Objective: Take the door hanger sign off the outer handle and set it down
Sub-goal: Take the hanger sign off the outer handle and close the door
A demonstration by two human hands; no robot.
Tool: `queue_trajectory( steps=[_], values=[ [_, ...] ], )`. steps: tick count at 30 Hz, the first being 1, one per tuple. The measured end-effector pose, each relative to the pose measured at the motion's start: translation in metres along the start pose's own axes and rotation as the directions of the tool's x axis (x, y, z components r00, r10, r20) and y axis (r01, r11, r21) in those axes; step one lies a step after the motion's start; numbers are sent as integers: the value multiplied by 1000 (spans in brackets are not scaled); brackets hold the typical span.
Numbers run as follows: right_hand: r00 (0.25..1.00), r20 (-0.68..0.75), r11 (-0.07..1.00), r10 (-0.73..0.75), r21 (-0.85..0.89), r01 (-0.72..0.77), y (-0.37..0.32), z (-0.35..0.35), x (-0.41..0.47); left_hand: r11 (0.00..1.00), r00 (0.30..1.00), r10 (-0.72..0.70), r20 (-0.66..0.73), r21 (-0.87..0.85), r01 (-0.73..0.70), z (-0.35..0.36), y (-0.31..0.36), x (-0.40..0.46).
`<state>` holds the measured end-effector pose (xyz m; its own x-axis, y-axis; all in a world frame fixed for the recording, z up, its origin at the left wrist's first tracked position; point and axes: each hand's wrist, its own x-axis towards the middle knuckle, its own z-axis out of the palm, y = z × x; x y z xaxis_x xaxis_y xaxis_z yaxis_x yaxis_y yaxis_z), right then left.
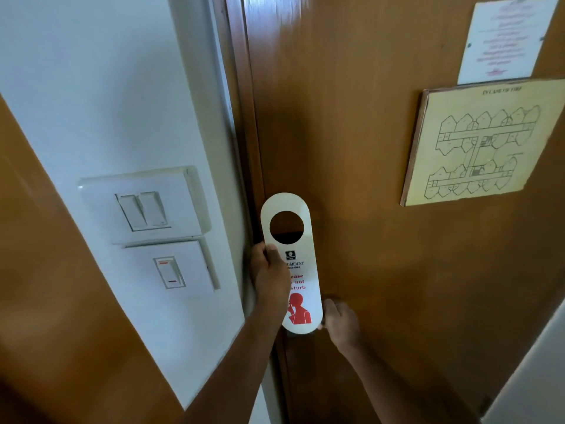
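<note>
A white door hanger sign (301, 270) with a round hole near its top, red "do not disturb" lettering and a red figure stands upright in front of the brown wooden door (351, 148). My left hand (269, 270) is shut on the sign's left edge, thumb on its face. The sign hangs on nothing; only door shows through the hole. My right hand (339, 324) rests low against the door just right of the sign's bottom end, fingers curled around something dark that the sign hides; the handle itself cannot be made out.
A white wall strip to the left carries a double switch plate (143, 206) and a single switch (169, 272) below it. On the door hang a yellow fire escape plan (480, 142) and a white notice (504, 38). A brown panel (46, 270) fills the far left.
</note>
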<state>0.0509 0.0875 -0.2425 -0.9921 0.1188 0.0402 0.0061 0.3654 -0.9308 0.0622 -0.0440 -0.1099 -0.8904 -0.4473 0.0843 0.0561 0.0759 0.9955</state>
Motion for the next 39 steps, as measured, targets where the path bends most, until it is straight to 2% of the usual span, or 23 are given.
queue_trajectory(
  steps=[9, 12, 22, 39],
  values=[
    [999, 41, 1000, -3, -17, 3, -1, 5, 25, 998, 996, 22, -86, -53, -27, 21, -7, 27],
    [999, 43, 998, 20, 61, -23, 3, 8, 32, 999, 995, 22, -97, -41, -26, 25, -5, 33],
    [995, 97, 999, -25, 42, 21, 0, 12, 45, 999, 992, 46, -116, 14, -45, 34, -9, 45],
    [998, 51, 998, -23, 57, 20, -1, 17, 61, 998, 989, 69, -133, 16, -68, 43, -11, 61]
  ],
)
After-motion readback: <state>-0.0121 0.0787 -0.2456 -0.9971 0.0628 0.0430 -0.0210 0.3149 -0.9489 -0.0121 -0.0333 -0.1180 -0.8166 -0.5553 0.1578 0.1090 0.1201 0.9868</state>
